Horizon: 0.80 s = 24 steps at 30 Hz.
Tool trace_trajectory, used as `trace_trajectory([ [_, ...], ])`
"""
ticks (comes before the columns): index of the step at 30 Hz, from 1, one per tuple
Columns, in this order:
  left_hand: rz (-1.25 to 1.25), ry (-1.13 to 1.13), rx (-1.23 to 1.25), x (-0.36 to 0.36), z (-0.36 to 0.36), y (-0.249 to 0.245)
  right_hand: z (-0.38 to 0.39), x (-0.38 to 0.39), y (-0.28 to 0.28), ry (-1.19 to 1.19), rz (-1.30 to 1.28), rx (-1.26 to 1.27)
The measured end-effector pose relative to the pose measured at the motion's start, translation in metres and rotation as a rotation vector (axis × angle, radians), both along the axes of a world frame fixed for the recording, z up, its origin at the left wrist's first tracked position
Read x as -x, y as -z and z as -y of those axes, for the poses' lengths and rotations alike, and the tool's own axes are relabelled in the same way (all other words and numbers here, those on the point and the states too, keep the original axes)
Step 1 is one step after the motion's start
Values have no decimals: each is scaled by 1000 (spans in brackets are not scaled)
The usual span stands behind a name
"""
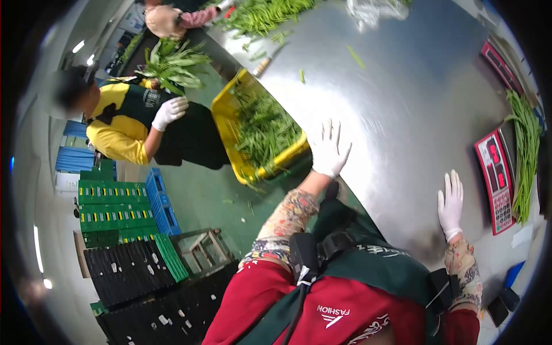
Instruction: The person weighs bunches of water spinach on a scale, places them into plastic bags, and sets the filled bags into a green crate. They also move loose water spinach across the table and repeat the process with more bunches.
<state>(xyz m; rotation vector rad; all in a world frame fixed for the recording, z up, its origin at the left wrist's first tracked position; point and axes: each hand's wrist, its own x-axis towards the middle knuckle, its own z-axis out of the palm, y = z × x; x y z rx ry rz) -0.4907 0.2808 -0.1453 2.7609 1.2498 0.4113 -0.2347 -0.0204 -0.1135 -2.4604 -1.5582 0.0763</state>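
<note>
My left hand (331, 152), in a white glove, is spread open at the edge of the steel table (402, 115), just right of a yellow crate (227, 123). Green vegetable pieces (267, 132) fill much of that crate. My right hand (451, 204), gloved as well, lies with fingers stretched out on the table's right part. Neither hand holds anything. Closest to the right hand is a red digital scale (495, 181) with lit numbers. Beyond it lies a bunch of long green stalks (523, 158).
A co-worker in yellow (118, 129) holds leafy greens (175, 63) beside the crate. A knife (269, 60) lies at the table's edge. Farther off are a vegetable pile (264, 14), a clear plastic bag (376, 11) and another person's pink sleeve (198, 18). Green crates (115, 192) are stacked left.
</note>
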Motion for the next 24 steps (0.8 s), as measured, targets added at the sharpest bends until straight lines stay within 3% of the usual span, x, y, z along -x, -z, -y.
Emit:
trace_trajectory([
  [5,78,22,4,2,3,-7,-4,6,-3,64,20,-26],
  [8,112,32,3,3,1,-4,-37,12,-33,205,-107,133],
  [9,118,35,0,4,2,-3,-52,5,-40,166,-347,-76],
  [11,104,59,11,6,-1,-1,-103,40,-122,117,-502,-258],
  [14,34,106,35,12,0,-3,-153,94,-238,-178,-706,-442],
  [17,-87,146,34,12,-2,-1,-176,129,-317,-674,-403,-550],
  [20,-93,196,52,14,1,10,-174,145,-343,-887,-358,-525],
  [24,-30,244,127,19,-3,-15,-168,146,-344,-903,-365,-512],
])
